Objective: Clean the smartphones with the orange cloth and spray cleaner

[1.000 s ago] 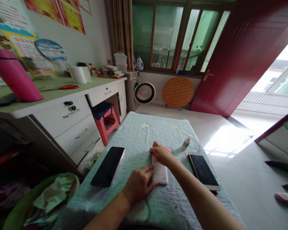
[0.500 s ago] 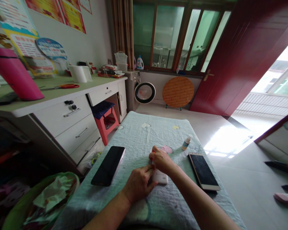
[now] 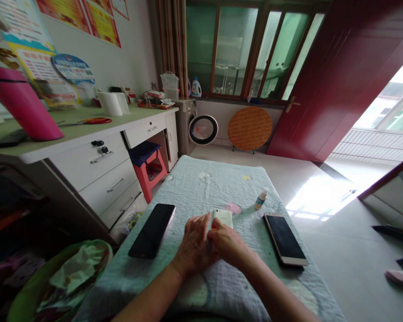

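A white phone (image 3: 223, 216) lies back side up on the cloth-covered table, its top end showing and its lower part hidden under my hands. My right hand (image 3: 230, 239) is closed over the phone's middle, fingers curled; whatever they pinch is hidden. My left hand (image 3: 195, 241) rests along the phone's left side with fingers stretched forward, its thumb side behind my right hand. Left of my hands lies a black-screened phone (image 3: 152, 230). Another phone, gold-framed with a dark screen (image 3: 284, 237), lies to the right. Beyond it stands a small spray bottle (image 3: 261, 199) with a white cap.
A pale blue quilted cloth (image 3: 218, 179) covers the table. On the left is a desk (image 3: 141, 118) with a pink tumbler (image 3: 27, 105) and scissors (image 3: 96, 120). A red stool (image 3: 152, 172) and a green bin (image 3: 23, 290) stand below. A round tabletop (image 3: 250, 128) leans at the back.
My right hand has moved down the white phone toward me, uncovering its top end. My left hand has shifted forward, its fingers now stretched out beside the phone.
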`<state>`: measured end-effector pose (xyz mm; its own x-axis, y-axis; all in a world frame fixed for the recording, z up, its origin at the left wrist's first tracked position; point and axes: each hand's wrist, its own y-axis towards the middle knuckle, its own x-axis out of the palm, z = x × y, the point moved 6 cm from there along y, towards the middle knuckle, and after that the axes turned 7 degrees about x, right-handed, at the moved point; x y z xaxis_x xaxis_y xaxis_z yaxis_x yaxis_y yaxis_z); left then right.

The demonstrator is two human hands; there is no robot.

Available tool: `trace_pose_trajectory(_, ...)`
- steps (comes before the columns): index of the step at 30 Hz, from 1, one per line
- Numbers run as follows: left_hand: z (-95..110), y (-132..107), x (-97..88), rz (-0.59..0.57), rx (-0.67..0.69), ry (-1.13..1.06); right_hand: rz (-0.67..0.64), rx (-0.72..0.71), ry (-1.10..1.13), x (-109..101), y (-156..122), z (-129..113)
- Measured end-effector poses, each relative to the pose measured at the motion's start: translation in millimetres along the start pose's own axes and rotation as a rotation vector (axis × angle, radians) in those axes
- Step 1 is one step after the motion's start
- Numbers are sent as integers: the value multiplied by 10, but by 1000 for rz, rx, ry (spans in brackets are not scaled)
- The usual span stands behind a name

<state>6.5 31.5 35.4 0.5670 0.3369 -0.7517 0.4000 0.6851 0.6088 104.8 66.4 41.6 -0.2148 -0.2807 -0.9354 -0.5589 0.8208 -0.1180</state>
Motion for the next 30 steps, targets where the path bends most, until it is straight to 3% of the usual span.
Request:
trace_pose_trajectory(8, -46, -14, 70, -51, -46, -57, -45, -72, 22, -16, -181, -93)
trace_pose_trajectory(20, -48, -71, 95, -8, -26, -34, 7, 14, -73, -255, 427, 240)
trace_pose_trajectory(26, 56, 28, 25, -202, 2, -28, 38, 97, -116, -315, 650, 370)
trace_pose_trajectory(30, 99, 83, -21, -254, -26, -76, 55, 111, -131, -294, 660, 358)
